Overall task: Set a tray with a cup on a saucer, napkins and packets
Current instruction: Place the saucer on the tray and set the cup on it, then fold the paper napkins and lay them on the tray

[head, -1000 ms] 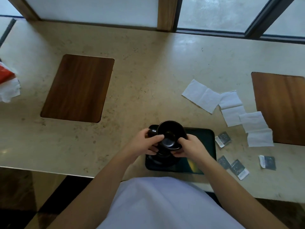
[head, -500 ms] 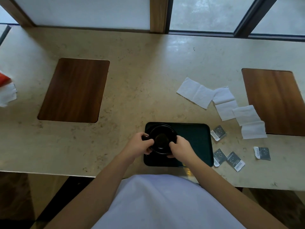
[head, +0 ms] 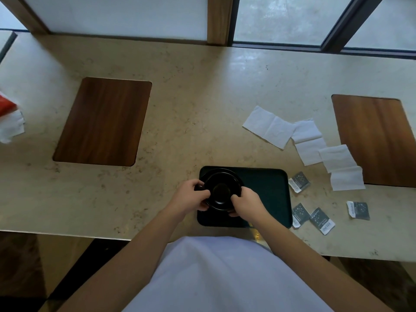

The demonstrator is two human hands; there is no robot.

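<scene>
Marble counter (head: 202, 104) carries a dark tray (head: 265, 194) at its near edge. On the tray's left end the black cup (head: 221, 192) sits on its saucer (head: 225, 173), left hand (head: 191, 197) and right hand (head: 246, 202) clamped on it, probably to centre it. Napkins (head: 304, 140) and packets (head: 319, 219) wait right of the tray, within reach.

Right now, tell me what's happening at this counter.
A person holds a black cup with both hands, the left hand and the right hand, over a black saucer at the left end of a dark tray. I can't tell whether the cup has touched down. The white napkins and four grey packets lie on the counter to the right, not yet on the tray.
</scene>
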